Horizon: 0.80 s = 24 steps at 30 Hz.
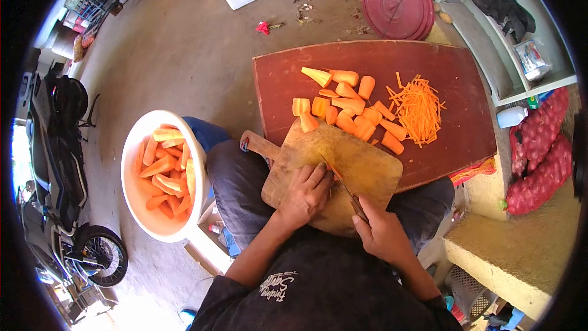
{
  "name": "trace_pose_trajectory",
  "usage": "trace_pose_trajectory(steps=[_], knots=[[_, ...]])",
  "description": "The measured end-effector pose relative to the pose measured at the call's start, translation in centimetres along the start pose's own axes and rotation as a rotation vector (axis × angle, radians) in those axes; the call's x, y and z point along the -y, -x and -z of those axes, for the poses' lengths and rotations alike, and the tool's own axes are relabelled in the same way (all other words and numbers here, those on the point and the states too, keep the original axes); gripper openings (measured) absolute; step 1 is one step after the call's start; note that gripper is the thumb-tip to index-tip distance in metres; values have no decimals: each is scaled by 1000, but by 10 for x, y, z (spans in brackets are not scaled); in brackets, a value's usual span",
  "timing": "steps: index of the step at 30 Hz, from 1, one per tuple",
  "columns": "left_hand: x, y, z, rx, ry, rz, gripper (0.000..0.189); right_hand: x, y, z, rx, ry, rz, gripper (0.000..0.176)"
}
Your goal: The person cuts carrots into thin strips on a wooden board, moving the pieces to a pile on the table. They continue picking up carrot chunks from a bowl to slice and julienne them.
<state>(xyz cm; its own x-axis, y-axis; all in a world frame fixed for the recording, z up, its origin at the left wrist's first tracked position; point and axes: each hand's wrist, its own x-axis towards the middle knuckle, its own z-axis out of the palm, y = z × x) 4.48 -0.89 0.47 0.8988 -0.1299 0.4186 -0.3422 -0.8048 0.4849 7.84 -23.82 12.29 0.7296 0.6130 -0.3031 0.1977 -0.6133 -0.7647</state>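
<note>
A wooden cutting board [294, 171] with a handle lies across my lap against the table's near edge. My left hand [306, 190] is closed on it, fingers bent over a carrot piece [335, 177] that is mostly hidden; only a bit of orange shows. My right hand [381, 230] grips a knife [343, 185], its blade slanting to the far left beside my left fingertips. Beyond the board, peeled carrot chunks [364, 129] are grouped on the red-brown table [453, 86]. A heap of thin carrot sticks [419, 110] lies to their right.
At my left stands a white tub [130, 171] of peeled carrots [165, 165]. Motorcycles [61, 165] are parked farther left. Red net sacks [539, 178] and a shelf [508, 37] stand at the right. A maroon lid [397, 5] is past the table's far edge.
</note>
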Motion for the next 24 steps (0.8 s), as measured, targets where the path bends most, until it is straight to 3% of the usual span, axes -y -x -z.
trace_pose_trajectory(steps=[9, 12, 18, 24], knots=[[2, 2, 1, 11, 52, 42, 49, -4, -19, -9, -94, 66, 135, 47], [1, 6, -2, 20, 64, 80, 48, 1, -4, -8, -7, 47, -22, 46], [1, 3, 1, -1, 1, 54, 47, -6, -32, -20, -122, 34, 145, 44], [7, 8, -5, -34, 53, 44, 48, -6, -15, -29, -63, 99, 39, 47]])
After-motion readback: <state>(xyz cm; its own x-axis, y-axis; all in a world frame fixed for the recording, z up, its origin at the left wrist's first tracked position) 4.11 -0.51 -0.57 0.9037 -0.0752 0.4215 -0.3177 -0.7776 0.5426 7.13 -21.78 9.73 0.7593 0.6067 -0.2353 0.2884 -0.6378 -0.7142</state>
